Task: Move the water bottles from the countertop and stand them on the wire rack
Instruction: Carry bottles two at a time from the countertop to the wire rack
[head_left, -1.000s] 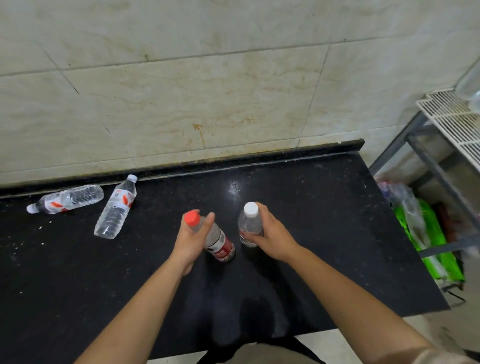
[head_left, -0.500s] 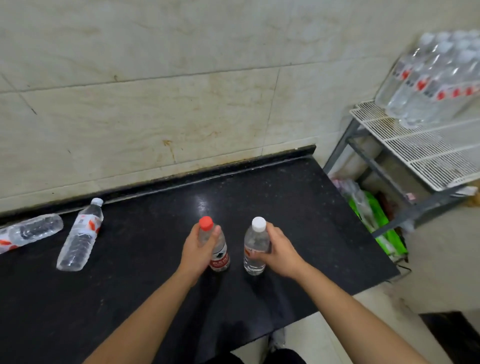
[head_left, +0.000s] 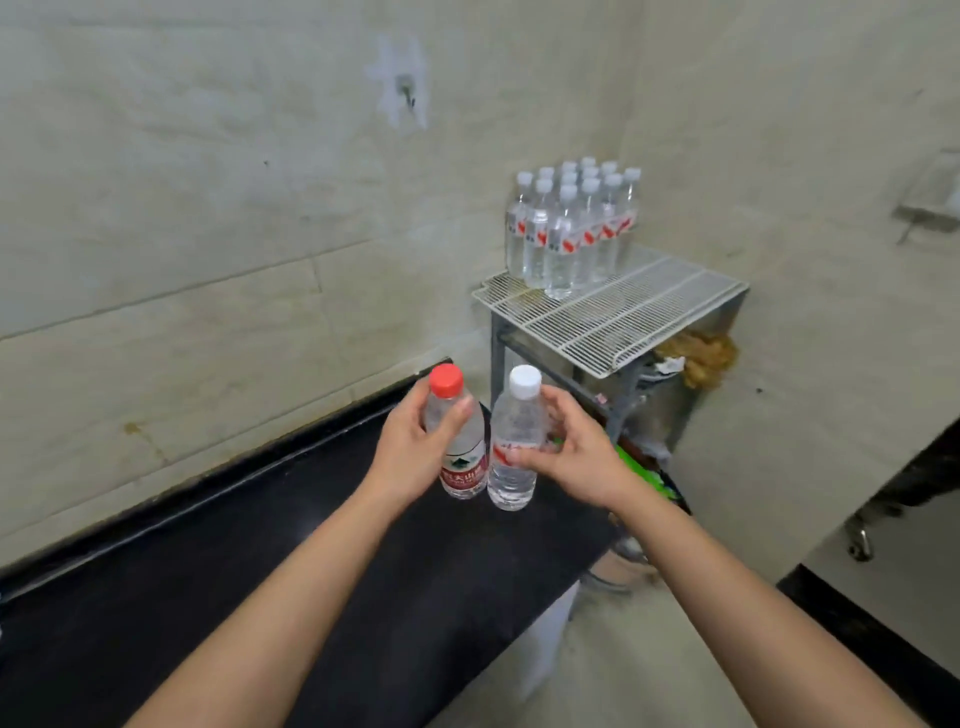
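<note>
Two bottles are now up in the air, one in each hand. A moment ago they were low over the black countertop (head_left: 208, 597). Now they have been lifted and carried to its right end, in the middle of the frame. The view has also turned, so the whole wire rack (head_left: 623, 317) shows to the upper right of the middle. It is still well apart from both hands. I think the carry is about half done, and the next job is to stand both bottles on the bare wire part.

The left hand (head_left: 410, 457) is wrapped round the red-cap bottle (head_left: 460, 447). The right hand (head_left: 576, 457) pinches the white-cap bottle (head_left: 511, 457) with its thumb and fingers. Both bottles are upright and close side by side.

Now the count. One red-cap bottle and one white-cap bottle are in the hands. On the back left corner of the rack stands a bunch of bottles (head_left: 566, 234), about twelve, but the caps are small and hard to count. The two bottles that lay at the left of the countertop are out of view now.
</note>
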